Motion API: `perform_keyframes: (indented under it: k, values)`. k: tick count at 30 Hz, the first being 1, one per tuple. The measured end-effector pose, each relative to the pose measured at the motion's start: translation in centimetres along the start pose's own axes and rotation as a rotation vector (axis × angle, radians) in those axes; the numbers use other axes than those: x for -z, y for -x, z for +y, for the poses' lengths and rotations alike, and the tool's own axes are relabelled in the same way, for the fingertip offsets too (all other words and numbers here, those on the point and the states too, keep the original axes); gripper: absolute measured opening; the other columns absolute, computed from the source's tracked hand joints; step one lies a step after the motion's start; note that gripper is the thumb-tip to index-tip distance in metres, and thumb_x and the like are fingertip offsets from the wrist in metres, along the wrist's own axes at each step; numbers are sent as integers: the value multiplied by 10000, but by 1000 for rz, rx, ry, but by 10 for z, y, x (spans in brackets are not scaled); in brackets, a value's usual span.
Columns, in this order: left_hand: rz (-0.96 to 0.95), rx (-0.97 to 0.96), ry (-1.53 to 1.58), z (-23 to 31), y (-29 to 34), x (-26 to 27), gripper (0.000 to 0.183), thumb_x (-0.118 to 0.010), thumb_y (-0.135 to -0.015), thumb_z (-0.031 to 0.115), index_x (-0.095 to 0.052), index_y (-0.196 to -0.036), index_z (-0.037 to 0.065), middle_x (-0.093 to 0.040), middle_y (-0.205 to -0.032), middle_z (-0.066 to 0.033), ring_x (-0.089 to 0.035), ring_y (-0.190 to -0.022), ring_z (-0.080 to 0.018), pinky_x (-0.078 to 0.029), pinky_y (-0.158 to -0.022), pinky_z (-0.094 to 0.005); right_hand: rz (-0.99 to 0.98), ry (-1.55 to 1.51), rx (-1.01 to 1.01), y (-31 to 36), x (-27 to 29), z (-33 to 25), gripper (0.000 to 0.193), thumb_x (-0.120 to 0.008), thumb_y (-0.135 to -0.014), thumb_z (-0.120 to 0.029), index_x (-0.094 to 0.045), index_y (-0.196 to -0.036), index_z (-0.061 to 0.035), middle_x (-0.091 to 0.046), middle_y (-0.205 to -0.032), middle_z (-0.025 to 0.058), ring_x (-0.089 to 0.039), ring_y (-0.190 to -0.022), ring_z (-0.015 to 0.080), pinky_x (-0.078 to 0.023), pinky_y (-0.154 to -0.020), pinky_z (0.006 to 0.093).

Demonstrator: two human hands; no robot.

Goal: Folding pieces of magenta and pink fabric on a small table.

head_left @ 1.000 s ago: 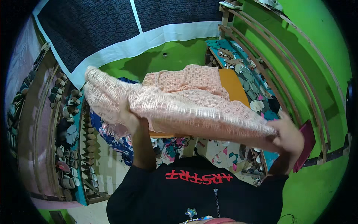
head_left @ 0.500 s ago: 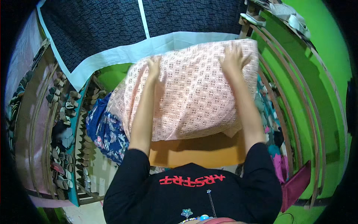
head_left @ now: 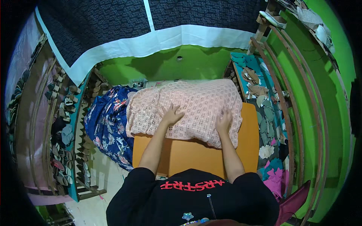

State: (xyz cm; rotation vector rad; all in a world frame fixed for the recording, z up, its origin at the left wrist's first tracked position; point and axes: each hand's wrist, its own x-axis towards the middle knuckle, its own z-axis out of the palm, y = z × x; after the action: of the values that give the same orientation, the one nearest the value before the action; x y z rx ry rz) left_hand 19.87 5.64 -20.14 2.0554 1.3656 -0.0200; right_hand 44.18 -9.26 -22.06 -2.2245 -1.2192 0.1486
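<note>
A pale pink fabric with an openwork pattern (head_left: 200, 98) lies across the far part of an orange table (head_left: 200, 154), bulging in a loose heap. My left hand (head_left: 172, 115) rests on it near the middle, fingers spread. My right hand (head_left: 224, 120) lies on the fabric's right part, its fingers stretched forward and slightly blurred, with nothing seen in them. A dark blue floral cloth (head_left: 109, 124) sticks out beyond the pink fabric's left end and hangs over the table's left side.
Shoe-part racks (head_left: 77, 143) stand at the left. On the right, a teal-topped shelf (head_left: 273, 101) holds green, brown and pink scraps, with wooden rails (head_left: 301, 94) beside it. A dark patterned curtain with a white border (head_left: 151, 43) hangs ahead. A maroon panel (head_left: 296, 201) leans near my right.
The pink fabric has come down from a raised, spread position onto the table's far part, uncovering the green wall and more tabletop. Both hands have lowered with it and moved closer together.
</note>
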Motion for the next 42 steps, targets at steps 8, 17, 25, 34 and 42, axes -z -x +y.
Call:
perform_keyframes:
  k: [8,17,25,34,42]
  values:
    - [512,-13,-86,-43,76,18,553,-585,-731,497,-544,-1166,158,-336,-1357,-136,-250,-1271,-332,-92,-999,-585,10,183,-701,69,28,5,809,-637,-706,-466,-303,-1289,-16,-309,-1308,235,-281,-1222,369,-228,-1004,467]
    - [723,922,724,-59,87,-53,909,-684,-627,554,-233,-1347,230,-203,-1332,-211,-233,-1198,-387,-267,-959,-490,-459,-1200,-801,64,1,30,465,-590,-794,-194,-466,-1139,93,-573,-1041,178,-607,-812,257,-508,-666,370]
    - [405,491,1957,-67,70,-9,665,-678,-709,276,-375,-1213,-34,-470,-1159,-193,-514,-967,-319,-452,-760,-460,-450,-761,-415,140,47,32,465,-588,-765,-54,-446,-1200,29,-528,-1143,95,-510,-1011,201,-390,-891,304]
    - [361,563,1824,-86,204,-102,544,-640,-780,199,-424,-1175,-107,-481,-1168,-180,-535,-992,-270,-458,-829,-415,-392,-721,-504,246,97,89,556,-638,-718,-113,-427,-1205,52,-523,-1157,118,-494,-1047,228,-377,-901,298]
    - [476,681,1520,-113,286,-95,583,-656,-753,330,-408,-1174,14,-465,-1123,-175,-468,-1022,-272,-390,-865,-412,-256,-343,-788,296,136,31,788,-655,-686,-204,-245,-1318,25,-366,-1290,224,-380,-1177,316,-313,-969,372]
